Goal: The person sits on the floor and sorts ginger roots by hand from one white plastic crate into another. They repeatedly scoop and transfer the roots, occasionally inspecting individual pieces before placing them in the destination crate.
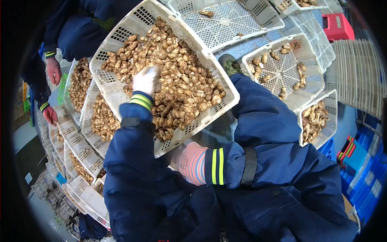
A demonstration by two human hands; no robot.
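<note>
A large white plastic crate [104,90] with slotted walls stands tilted before me. Brown, knobbly root-like tubers [184,81] cover most of its floor. My left hand [147,79], in a pale glove, reaches over the crate's left wall and rests on the tubers; its fingers are blurred, and whether they grip a tuber cannot be told. Below the crate's near edge is my right hand [191,163], in a striped knitted glove. It lies close to my lap, its fingertips blurred and partly hidden, so what it holds is unclear.
At the right, a white crate [320,71] holds scattered tubers, and a smaller one [333,118] holds more. Another crate [211,45] lies beyond. Filled crates [86,128] line the left, where a co-worker's gloved hands [53,71] show. A red plastic stool [338,27] and stacked crates [356,75] are farther right.
</note>
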